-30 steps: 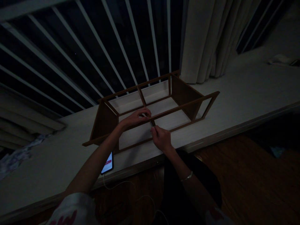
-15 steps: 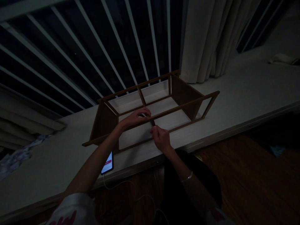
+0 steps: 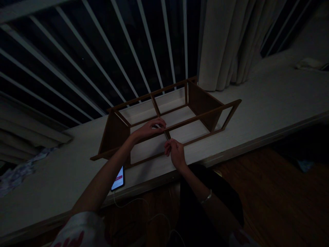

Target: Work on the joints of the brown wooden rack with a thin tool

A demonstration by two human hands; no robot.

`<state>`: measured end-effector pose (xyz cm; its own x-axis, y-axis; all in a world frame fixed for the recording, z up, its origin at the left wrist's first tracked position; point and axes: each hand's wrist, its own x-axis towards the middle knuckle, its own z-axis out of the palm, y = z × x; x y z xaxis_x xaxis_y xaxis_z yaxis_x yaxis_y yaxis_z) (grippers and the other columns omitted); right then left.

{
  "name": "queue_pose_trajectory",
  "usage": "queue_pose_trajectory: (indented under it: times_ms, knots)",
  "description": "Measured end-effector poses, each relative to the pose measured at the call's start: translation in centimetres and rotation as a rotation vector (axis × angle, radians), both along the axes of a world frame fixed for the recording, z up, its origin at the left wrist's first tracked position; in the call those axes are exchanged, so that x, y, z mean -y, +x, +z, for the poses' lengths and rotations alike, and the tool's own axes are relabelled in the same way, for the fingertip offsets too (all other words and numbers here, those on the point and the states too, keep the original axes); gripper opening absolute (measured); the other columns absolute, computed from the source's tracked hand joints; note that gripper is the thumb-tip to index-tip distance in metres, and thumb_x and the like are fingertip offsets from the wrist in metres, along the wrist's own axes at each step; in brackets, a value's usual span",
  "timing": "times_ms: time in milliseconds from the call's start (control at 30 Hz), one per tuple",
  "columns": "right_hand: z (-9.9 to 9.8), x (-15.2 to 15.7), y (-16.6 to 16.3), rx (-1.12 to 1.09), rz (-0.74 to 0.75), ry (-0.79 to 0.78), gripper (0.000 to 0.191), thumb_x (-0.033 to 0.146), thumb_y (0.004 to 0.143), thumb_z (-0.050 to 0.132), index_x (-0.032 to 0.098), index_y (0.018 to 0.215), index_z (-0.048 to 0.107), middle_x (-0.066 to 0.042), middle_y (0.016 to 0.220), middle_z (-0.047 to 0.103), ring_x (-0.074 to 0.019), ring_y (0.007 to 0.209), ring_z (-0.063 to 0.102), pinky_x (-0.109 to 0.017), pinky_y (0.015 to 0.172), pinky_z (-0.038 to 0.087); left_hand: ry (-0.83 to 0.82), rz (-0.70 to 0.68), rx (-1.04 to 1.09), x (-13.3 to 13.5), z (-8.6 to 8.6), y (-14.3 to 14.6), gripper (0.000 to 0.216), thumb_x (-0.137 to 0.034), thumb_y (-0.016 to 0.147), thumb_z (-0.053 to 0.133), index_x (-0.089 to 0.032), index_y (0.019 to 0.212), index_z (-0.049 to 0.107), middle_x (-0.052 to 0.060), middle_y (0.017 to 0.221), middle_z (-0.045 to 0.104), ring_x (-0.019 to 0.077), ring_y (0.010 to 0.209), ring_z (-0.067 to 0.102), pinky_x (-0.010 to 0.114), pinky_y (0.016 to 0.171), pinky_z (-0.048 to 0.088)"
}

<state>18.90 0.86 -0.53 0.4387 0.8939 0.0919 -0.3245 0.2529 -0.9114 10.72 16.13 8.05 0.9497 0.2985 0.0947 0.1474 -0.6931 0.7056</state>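
Observation:
A brown wooden rack frame (image 3: 200,117) lies on the pale window ledge (image 3: 262,103), with a solid panel (image 3: 114,132) toward its left end and another panel (image 3: 203,99) toward its right. My left hand (image 3: 149,129) is closed over the near upper rail, around its middle, beside the joint with a short crosspiece (image 3: 167,134). Just below that joint is my right hand (image 3: 177,153), its thumb and fingers pinched together at the crosspiece's lower part. Whatever small thing it may hold is too dark to make out.
A lit phone (image 3: 118,182) with a white cable (image 3: 140,199) lies near the ledge's front edge, by my left forearm. White bars (image 3: 128,37) stand behind the rack. Curtains (image 3: 218,44) hang at the right, and patterned cloth (image 3: 23,173) lies at far left.
My right hand has turned slightly at the wrist, and its fingers have shifted against the crosspiece. The left hand and the rack stay where they were.

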Motion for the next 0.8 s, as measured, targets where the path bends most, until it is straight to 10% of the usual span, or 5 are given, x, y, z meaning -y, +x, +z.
queue_pose_trajectory:
  times_ms: [800]
  knots:
    - [0.76, 0.5, -0.08, -0.589, 0.355, 0.125, 0.026, 0.036, 0.082, 0.042, 0.02, 0.061, 0.041, 0.008, 0.041, 0.033, -0.0072, 0.036, 0.026, -0.02, 0.038, 0.02, 0.007, 0.015, 0.004, 0.11, 0.03, -0.04, 0.022, -0.033, 0.079, 0.055, -0.015, 0.09, 0.061, 0.007, 0.104, 0.054, 0.0156, 0.098, 0.052, 0.031, 0.091, 0.04]
